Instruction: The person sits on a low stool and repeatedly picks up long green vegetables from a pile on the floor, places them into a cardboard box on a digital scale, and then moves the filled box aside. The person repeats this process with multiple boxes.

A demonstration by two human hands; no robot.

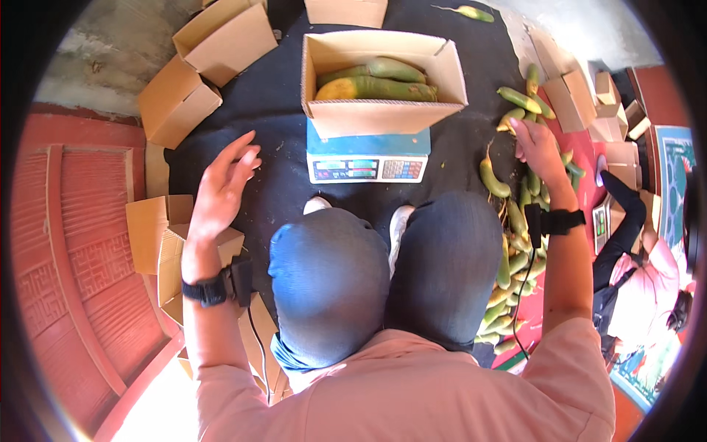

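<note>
In front of me an open cardboard box [386, 117] stands on a blue electronic scale [367, 145] with lit displays. Several large green radishes [381, 87] lie inside the box, one of them yellowish at one end. My left hand [223, 179] is raised left of the scale, fingers apart, holding nothing. Over the radish pile at the right, my right hand [537, 145] has its fingers bent at the yellowish end of a radish [512, 117]; whether it grips that radish is unclear. A curved radish [493, 175] lies just below that hand.
More radishes [516, 221] are heaped along my right side. Open cardboard boxes [179, 102] stand at the upper left, and others [165, 237] beside my left arm. A co-worker [635, 287] sits at the far right near another scale [601, 224]. Black sheeting [265, 99] covers the floor.
</note>
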